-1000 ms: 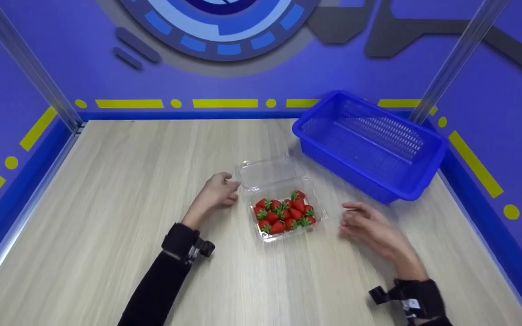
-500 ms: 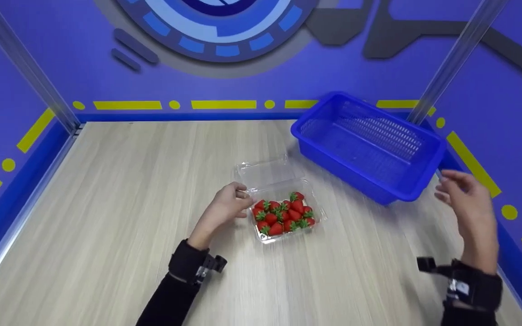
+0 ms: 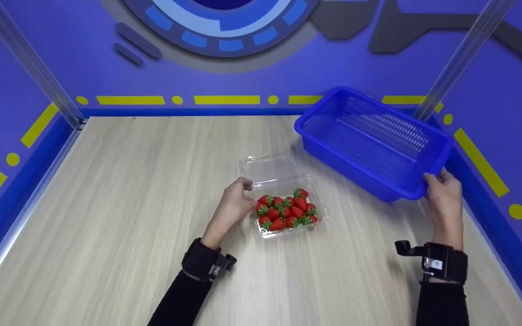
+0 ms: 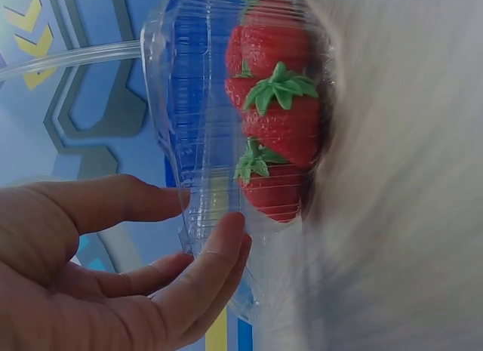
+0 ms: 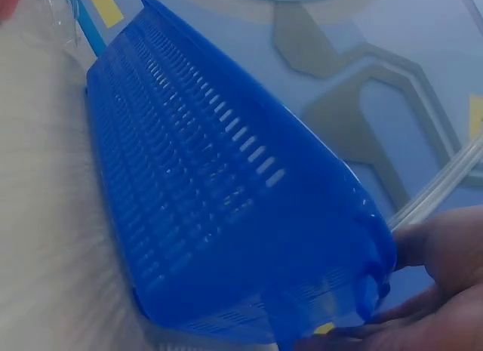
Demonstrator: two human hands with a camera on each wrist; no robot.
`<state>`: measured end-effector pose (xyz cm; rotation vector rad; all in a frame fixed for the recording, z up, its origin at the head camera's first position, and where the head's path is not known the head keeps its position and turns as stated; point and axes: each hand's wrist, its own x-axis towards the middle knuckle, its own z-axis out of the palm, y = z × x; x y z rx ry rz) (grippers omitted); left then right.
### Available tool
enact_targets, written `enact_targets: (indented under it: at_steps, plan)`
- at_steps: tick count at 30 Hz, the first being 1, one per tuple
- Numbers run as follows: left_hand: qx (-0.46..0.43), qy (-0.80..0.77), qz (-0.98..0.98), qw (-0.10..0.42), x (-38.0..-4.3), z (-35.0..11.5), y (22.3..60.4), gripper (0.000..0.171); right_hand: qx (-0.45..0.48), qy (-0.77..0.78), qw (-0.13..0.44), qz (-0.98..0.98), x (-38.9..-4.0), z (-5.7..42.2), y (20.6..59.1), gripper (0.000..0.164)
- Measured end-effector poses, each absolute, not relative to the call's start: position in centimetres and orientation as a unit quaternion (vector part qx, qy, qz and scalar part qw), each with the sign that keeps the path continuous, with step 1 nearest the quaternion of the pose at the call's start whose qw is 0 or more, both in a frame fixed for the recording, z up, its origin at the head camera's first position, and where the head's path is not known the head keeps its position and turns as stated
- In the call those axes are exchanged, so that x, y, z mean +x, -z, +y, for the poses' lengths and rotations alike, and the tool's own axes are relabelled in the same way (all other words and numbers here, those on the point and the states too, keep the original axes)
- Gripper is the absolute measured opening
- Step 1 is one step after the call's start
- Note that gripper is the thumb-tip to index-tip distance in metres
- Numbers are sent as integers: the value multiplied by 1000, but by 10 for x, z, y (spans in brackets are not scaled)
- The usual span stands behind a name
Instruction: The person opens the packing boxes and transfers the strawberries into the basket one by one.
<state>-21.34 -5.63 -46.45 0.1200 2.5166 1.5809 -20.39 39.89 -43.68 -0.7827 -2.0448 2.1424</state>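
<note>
A clear plastic clamshell box (image 3: 321, 199) holds several red strawberries (image 3: 283, 212) with green leaves, its lid (image 3: 268, 167) folded back. My left hand (image 3: 234, 199) is at the box's left side, thumb and relaxed fingers right at the clear wall. Seen from the left wrist, the fingertips (image 4: 232, 229) overlap the clear plastic below the strawberries (image 4: 283, 117). At the near right corner of a blue basket (image 3: 347, 164), my right hand (image 3: 444, 199) grips the rim, thumb over it and fingers beneath. In the right wrist view the basket's slotted side (image 5: 189, 162) shows, with the hand at its end.
The blue basket stands at the back right of the wooden table (image 3: 152, 181), close behind the box. Blue wall panels (image 3: 224, 86) with yellow marks enclose the back and both sides, joined by metal corner posts (image 3: 465, 59).
My right hand has swung from beside the strawberry box out to the right, then onto the basket's rim. The left hand has shifted slightly right, up to the box.
</note>
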Motion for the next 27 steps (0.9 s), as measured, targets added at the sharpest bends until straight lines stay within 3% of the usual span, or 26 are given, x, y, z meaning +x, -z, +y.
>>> enact_targets:
  at_steps: [15,23,27]
  plan:
    - [63,-515,852,65,-224,-57,468,55,-242,-654,46,-715,-202,366,446,68]
    - [105,-353,929,-19,-215,-45,462,41,-234,-659,38,-714,-201,363,447,70]
    - [175,-292,939,-38,-211,-33,456,34,-230,-658,38,-716,-201,365,447,69]
